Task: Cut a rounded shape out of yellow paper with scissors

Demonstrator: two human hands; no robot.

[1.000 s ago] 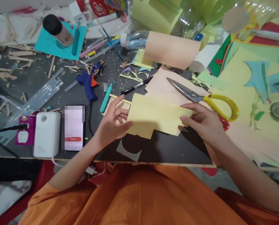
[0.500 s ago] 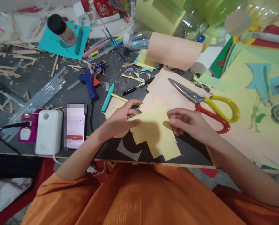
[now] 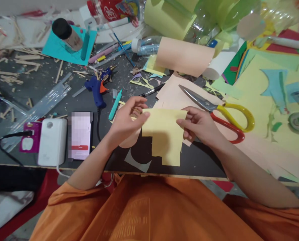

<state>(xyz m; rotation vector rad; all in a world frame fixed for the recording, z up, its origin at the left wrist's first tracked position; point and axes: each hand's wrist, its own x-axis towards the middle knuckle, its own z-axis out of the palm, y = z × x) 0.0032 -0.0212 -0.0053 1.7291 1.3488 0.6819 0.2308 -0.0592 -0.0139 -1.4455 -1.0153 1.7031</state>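
Observation:
A yellow sheet of paper [image 3: 166,129] with a stepped, cut-out lower left side is held over the table's front edge. At its upper right edge, my right hand [image 3: 198,125] pinches it, thumb in front and fingers behind. My left hand [image 3: 128,117] is closed at the upper left corner, its thumb tip on the paper and its other fingers curled, partly behind. Scissors [image 3: 210,107] with yellow and red handles lie beyond my right hand on peach paper [image 3: 173,88]. Close by my left hand are a teal marker [image 3: 115,104] and a black pen [image 3: 152,90].
A blue glue gun [image 3: 96,90], a phone [image 3: 80,135] and a white power bank [image 3: 52,141] lie left. Beyond is a bottle wrapped in peach paper [image 3: 184,55]. Wood sticks [image 3: 30,57] litter the far left; yellow paper sheets [image 3: 255,83] cover the right.
The yellow paper has turned so its top edge lies nearly level. Both hands have moved slightly up and away from my body; the left thumb now sits at the paper's top corner.

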